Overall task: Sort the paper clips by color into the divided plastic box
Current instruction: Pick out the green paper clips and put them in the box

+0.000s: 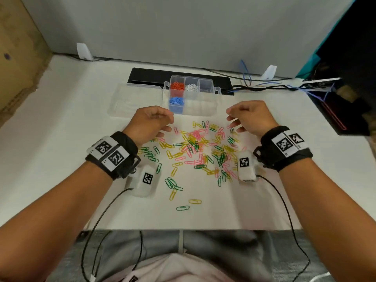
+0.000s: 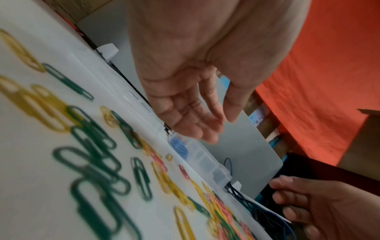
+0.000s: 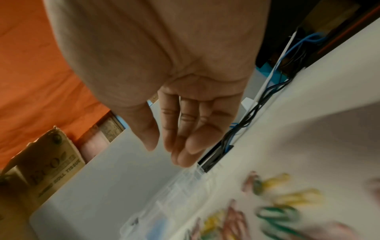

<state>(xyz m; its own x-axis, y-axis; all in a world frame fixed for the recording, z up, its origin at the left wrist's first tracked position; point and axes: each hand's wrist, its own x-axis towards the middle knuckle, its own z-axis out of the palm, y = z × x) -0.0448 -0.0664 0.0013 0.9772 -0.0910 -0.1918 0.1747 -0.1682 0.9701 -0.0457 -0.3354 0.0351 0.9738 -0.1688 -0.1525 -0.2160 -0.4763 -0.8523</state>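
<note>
Now both hands hover above the white desk (image 1: 61, 123), palms down, fingers loosely relaxed and holding nothing. Left hand (image 1: 149, 124) hangs just before the divided plastic box (image 1: 192, 94); right hand (image 1: 251, 118) sits to the box's near right. Loose paper clips (image 1: 195, 151) in pink, yellow and green lie scattered on the desk between and below the wrists. Inside the box, 3 compartments hold sorted clips: orange and white at the back, blue in front.
</note>
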